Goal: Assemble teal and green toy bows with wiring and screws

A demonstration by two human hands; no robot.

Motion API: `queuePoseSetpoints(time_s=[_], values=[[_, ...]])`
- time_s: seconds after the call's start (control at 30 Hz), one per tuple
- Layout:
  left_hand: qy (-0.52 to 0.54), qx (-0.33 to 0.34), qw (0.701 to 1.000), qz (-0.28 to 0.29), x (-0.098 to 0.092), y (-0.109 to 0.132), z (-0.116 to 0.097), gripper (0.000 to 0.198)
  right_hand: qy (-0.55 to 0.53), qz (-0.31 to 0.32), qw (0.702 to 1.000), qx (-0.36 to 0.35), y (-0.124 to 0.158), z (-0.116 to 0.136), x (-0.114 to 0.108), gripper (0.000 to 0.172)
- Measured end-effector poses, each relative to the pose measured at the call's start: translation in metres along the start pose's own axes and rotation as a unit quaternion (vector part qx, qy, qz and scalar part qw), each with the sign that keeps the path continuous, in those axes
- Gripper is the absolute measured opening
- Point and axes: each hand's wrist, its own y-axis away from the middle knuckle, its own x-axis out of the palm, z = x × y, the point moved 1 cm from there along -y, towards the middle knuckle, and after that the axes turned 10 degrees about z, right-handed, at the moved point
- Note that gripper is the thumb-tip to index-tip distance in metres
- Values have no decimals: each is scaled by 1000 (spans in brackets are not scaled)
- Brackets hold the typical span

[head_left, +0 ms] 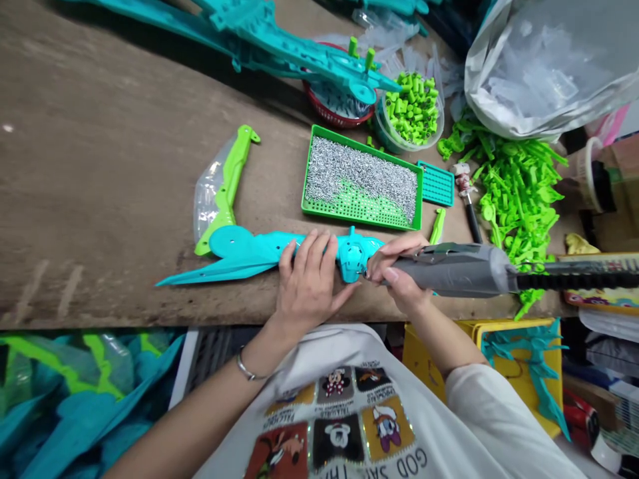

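Note:
A long turquoise plastic toy part (239, 266) lies along the front of the table, its pointed end to the left. My left hand (307, 283) rests flat on it with the fingers stretched over its body. My right hand (402, 273) is wrapped round a grey power screwdriver (449, 269), which lies sideways with its cable running right. The tool's tip is close to the round turquoise piece (352, 258) on the part; whether it touches a screw is hidden. Beside the part's left end stands a lime-green piece with a clear blade (219, 193).
Behind my hands is a green tray (362, 223) of small screws. Further back are a tub of green plugs (412, 110), a red basket (339, 120) and a large turquoise part (279, 46). A hammer (469, 206) and piled green pieces (524, 199) lie right; a yellow crate (419, 356) stands below.

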Motion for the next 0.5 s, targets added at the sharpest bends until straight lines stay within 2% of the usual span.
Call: queuePoseSetpoints(time_s=[0.2, 0.4, 0.5], values=[[-18, 4, 1000, -3, 0, 0, 0, 90, 18, -16, 999, 30, 2, -1, 0, 25], [-7, 9, 1000, -12, 0, 0, 0, 87, -8, -2, 1000, -15, 3, -5, 0, 23], [-3, 5, 1000, -3, 1, 1, 1, 86, 12, -4, 1000, 18, 8, -8, -2, 21]])
